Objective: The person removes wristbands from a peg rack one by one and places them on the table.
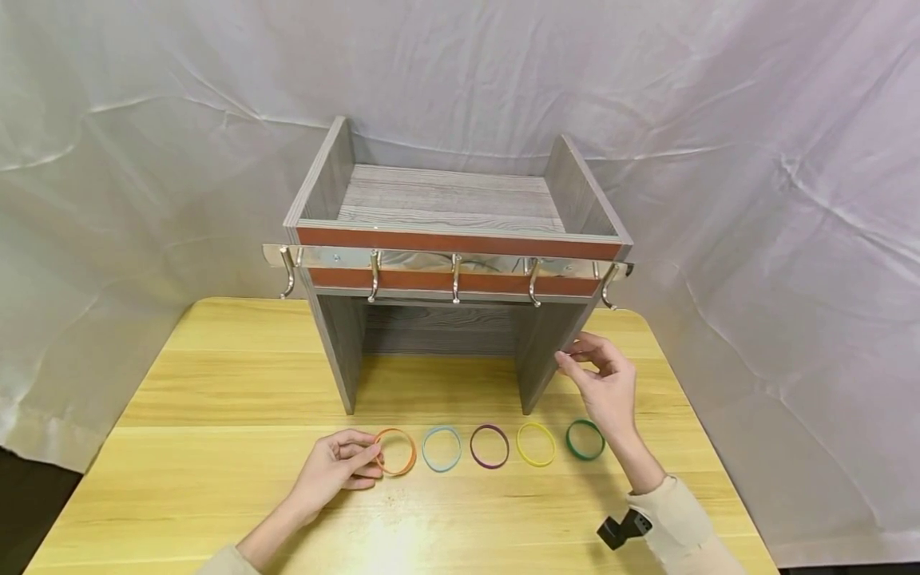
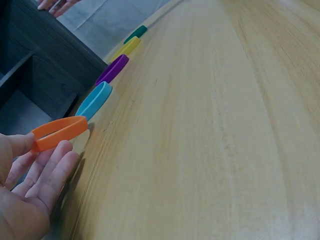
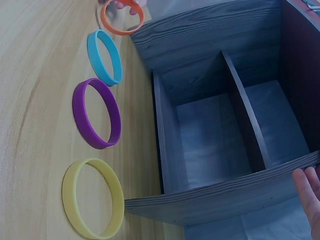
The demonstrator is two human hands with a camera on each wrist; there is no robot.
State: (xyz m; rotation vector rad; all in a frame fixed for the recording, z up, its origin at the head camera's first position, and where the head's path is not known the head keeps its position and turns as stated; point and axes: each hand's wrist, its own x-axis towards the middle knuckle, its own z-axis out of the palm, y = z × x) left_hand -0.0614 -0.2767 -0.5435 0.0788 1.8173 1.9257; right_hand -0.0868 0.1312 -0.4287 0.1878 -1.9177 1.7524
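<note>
My left hand [image 1: 341, 465] pinches an orange silicone wristband [image 2: 60, 131] between thumb and fingers, raised a little above the table in the left wrist view. Beside it, a light blue wristband [image 1: 442, 449], a purple wristband [image 1: 472, 447], a yellow wristband [image 1: 519, 454] and a green wristband [image 1: 569, 444] lie in a row on the wooden table. My right hand [image 1: 604, 387] is at the right side panel of a grey wood-grain shelf [image 1: 431, 204]. Its fingertips are right at the panel's outer edge, with nothing seen between them.
A metal rail [image 1: 417, 260] with several hooks [image 1: 456, 279] runs across the shelf's upper front, over a red-brown strip. The shelf stands toward the back of the table [image 1: 216, 383]. Pale cloth [image 1: 460, 72] hangs behind and at both sides.
</note>
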